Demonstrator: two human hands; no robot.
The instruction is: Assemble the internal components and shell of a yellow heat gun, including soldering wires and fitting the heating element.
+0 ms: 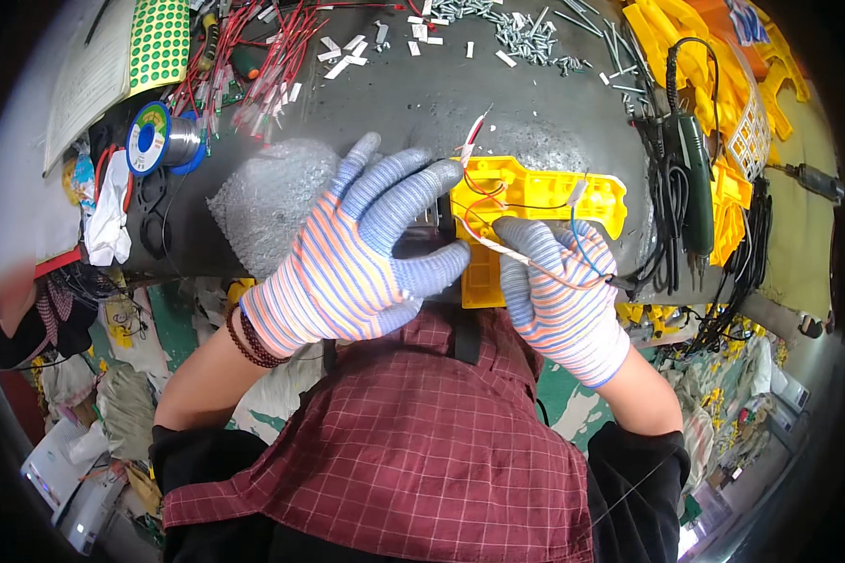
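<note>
A yellow plastic tool housing half (545, 190) lies on the dark bench, its open inside facing up, with wires running through it. My left hand (361, 235), in a striped glove with grey fingertips, has its fingers stretched out. Its index finger and thumb reach the housing's left end, on either side of a dark part (422, 223) that is mostly hidden. My right hand (563, 281), gloved alike, has bent fingers at the housing's near edge. A white-sleeved wire (502, 249) and a blue wire (578, 235) cross over the right fingers.
A solder spool (164, 139), red wires (277, 66) and a screwdriver (245, 63) are at left. Loose screws (535, 38) lie at the back. A dark green corded tool (690, 178) and a pile of yellow housings (667, 42) stand right. Another person's arm (14, 310) shows far left.
</note>
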